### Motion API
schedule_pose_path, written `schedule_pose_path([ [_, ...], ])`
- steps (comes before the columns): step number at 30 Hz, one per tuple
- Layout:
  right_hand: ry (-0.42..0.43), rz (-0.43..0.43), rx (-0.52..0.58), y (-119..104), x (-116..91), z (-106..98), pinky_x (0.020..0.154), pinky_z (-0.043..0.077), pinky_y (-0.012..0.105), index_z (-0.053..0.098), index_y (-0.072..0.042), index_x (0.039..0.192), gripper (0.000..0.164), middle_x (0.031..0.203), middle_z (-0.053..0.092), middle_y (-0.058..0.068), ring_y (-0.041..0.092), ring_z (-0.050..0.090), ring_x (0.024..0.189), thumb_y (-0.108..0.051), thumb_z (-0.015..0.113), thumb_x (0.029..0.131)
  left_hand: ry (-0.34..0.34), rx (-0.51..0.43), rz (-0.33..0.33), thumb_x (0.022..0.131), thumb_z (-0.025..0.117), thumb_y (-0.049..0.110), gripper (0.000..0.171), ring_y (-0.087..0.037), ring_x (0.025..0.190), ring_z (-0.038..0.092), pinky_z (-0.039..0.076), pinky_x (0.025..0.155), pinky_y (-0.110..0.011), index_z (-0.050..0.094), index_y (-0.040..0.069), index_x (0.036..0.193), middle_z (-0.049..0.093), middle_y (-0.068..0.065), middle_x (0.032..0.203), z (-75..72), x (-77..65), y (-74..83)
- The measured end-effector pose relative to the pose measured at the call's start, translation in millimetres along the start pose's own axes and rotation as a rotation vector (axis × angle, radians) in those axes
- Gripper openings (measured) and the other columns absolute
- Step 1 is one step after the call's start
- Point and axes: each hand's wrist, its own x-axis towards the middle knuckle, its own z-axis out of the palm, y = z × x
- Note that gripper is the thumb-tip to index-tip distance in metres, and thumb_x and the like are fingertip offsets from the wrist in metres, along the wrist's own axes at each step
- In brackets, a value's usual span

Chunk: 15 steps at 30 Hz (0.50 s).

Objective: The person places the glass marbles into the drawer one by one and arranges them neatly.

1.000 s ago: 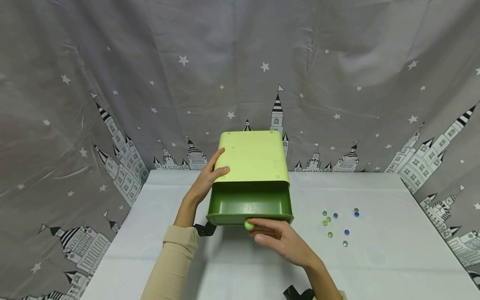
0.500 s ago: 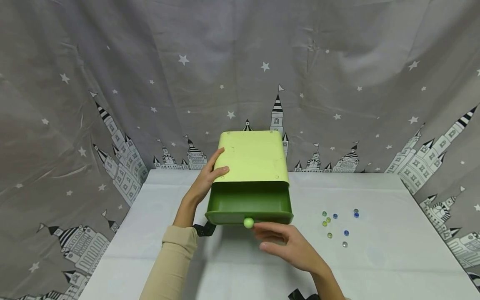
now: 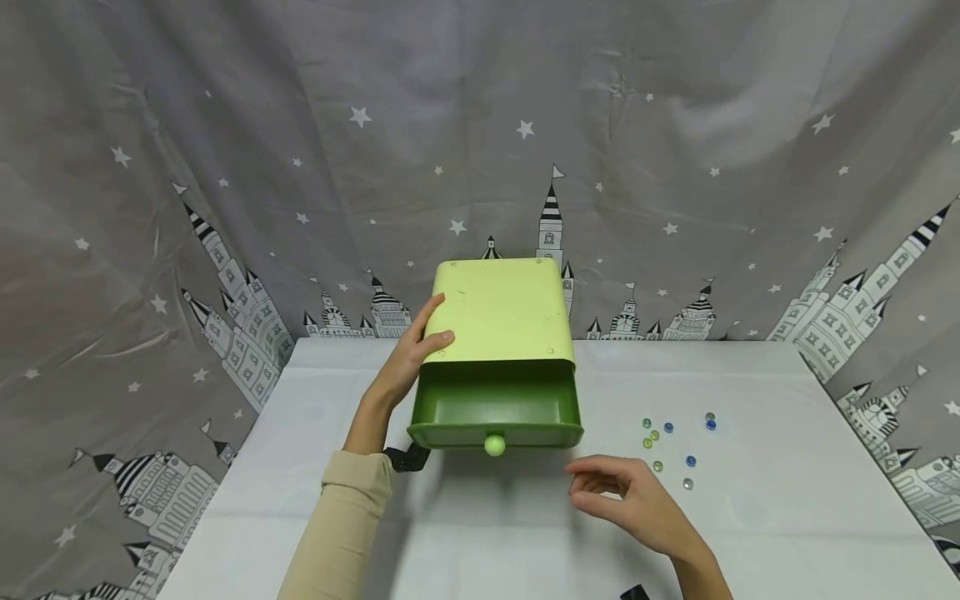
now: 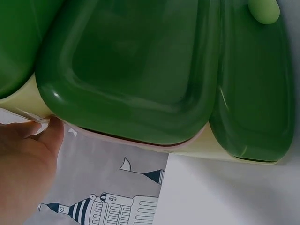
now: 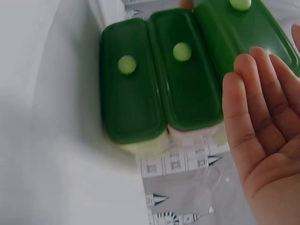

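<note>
Since the earlier frame the right hand (image 3: 622, 498) has backed away from the knob (image 3: 494, 445) toward the tabletop's (image 3: 780, 533) right front; the head view has shifted slightly. Left hand (image 3: 408, 358) and top drawer (image 3: 457, 437): no clear change.

Right hand: holds nothing, fingers loose, thumb apart, in front of the drawer's right corner and near the beads (image 3: 691, 460). Left hand: rests on the cabinet's (image 3: 501, 310) left side, fingers extended, thumb lying on its top; the remaining fingers are hidden in the head view.

Cabinet: mid-width, toward the tabletop's back edge. Top drawer pulled out, knob facing front; its rear is covered by the cabinet and dark. Middle drawer (image 5: 190, 89) and bottom drawer (image 5: 133, 98) look closed, seen in the wrist views only; the right wrist view is soft. There the top drawer is cut off by the frame and partly covered by the right hand's fingers.

Beads: nine, green, blue and clear, scattered toward the right edge of the tabletop, too small for detail.

Markings: a short dark scratch and small round dots near the corners on the cabinet's top; stars and castles on the curtain (image 3: 480, 100). Black mount (image 3: 407, 458) at the left wrist, partly hidden; left sleeve (image 3: 337, 525) cut off at the bottom.
</note>
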Motion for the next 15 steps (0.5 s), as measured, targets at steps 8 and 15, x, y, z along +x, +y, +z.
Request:
schedule_pose_path([
  [8, 0.153, 0.069, -0.064, 8, -19, -20, 0.077, 0.054, 0.03, 0.069, -0.001, 0.111, 0.02, 0.097, 0.071, 0.005, 0.018, 0.068, 0.086, -0.002, 0.068, 0.091, 0.002, -0.014, 0.005, 0.096, 0.057, 0.027, 0.073, -0.019, 0.147, 0.009, 0.016, 0.115, -0.049, 0.02, 0.026, 0.159, 0.005, -0.003, 0.163, 0.2, -0.1, -0.2],
  [15, 0.277, 0.141, -0.066, 19, -33, -35, 0.074, 0.055, 0.028, 0.067, 0.005, 0.112, 0.024, 0.096, 0.07, 0.008, 0.017, 0.067, 0.085, -0.001, 0.07, 0.089, -0.002, -0.017, 0.014, 0.097, 0.056, 0.026, 0.072, -0.02, 0.148, 0.008, 0.016, 0.115, -0.05, 0.019, 0.025, 0.159, 0.005, -0.003, 0.163, 0.3, -1.9, 0.7],
])
